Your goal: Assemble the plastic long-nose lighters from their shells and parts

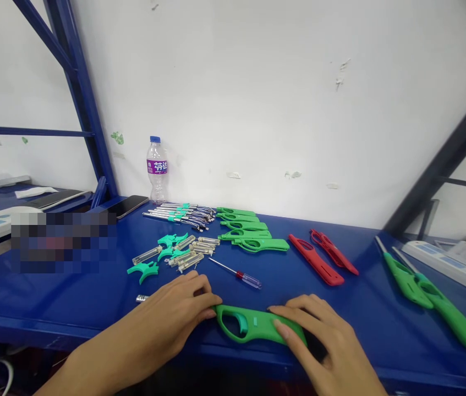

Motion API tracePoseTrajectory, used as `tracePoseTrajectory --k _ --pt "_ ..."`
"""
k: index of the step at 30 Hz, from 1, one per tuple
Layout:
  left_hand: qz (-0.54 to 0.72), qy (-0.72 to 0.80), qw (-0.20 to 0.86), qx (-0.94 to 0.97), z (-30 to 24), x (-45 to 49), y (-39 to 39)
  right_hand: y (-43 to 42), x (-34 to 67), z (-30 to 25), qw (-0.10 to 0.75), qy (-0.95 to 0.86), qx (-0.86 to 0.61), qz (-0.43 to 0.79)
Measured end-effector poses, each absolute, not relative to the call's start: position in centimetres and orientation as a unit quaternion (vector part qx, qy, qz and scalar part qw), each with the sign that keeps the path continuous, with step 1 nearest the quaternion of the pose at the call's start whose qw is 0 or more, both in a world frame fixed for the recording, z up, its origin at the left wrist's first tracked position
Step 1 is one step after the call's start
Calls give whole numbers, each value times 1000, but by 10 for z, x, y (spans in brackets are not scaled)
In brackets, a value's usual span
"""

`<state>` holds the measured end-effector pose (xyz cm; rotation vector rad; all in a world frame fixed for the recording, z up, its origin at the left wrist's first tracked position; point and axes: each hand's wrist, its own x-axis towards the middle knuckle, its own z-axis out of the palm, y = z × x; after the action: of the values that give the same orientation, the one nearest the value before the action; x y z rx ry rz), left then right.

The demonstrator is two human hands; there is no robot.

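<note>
A green lighter casing [263,324] with a teal trigger [241,323] in its finger loop lies flat at the table's front edge. My left hand [177,313] pinches its left end by the loop, fingers closed. At the other end, the thumb and fingers of my right hand [319,327] grip the handle. A short silver metal tip [142,298] shows just beyond my left wrist; the rest is hidden. Behind the casing lies a screwdriver [249,279] with a clear handle. Loose teal triggers [144,270] and clear fuel tanks [191,261] are strewn left of it.
Metal lighter rods with wires [179,213] lie at the back beside green casing halves [259,245]. Two red casings [317,261] are right of centre. Two green lighters with rods [443,313] lie near a power strip [455,269]. A bottle [157,176] and phone [127,206] stand back left.
</note>
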<state>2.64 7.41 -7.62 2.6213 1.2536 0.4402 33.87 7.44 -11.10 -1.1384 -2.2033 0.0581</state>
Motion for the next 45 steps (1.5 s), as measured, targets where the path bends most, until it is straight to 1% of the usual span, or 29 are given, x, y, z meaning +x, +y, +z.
tracePoseTrajectory --k 5,13,20,28,34,41,45 --pt "145 422 88 891 -71 29 72 75 338 -111 342 -834 -434 19" --pt "163 428 97 883 -74 29 72 76 339 -110 327 -844 -425 16" --pt "140 442 103 880 -71 31 71 76 338 -109 321 -846 -426 25" --pt "156 443 105 877 -69 32 69 75 339 -111 322 -845 -426 23" --pt "135 452 117 874 -69 34 71 75 338 -111 333 -843 -421 20" --pt "119 457 115 874 -68 36 70 77 340 -107 315 -850 -420 47" --pt "137 441 107 880 -72 33 70 77 340 -105 307 -850 -422 67"
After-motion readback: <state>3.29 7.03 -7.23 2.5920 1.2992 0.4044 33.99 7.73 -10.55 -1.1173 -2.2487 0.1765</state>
